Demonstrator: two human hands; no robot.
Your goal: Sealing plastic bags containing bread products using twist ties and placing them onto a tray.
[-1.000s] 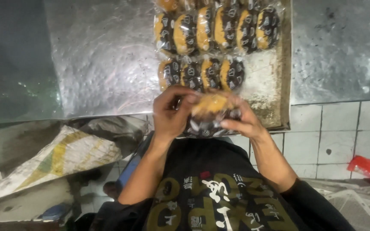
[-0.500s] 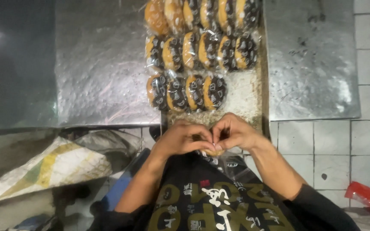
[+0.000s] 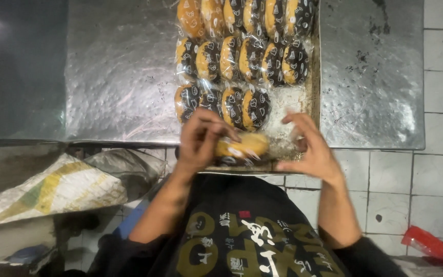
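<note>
The top row of wrapped buns (image 3: 242, 15) is cut off by the upper edge — the left hand (image 3: 201, 141) hides one end of the bun (image 3: 242, 147) it grips, blurred.

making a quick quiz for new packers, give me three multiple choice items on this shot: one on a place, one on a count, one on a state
1. Where do the wrapped buns lie?
A. in a metal tray
B. on the floor
C. in a sack

2. How many wrapped buns are in the row nearest the hands?
A. one
B. four
C. nine

3. How is the right hand?
A. closed in a fist
B. open, fingers spread
C. out of view

Key: 1 A, rows fill the tray on the steel table; 2 B, four stand side by side; 3 B, its fingers are splayed beside the bun that the left hand holds.
</note>
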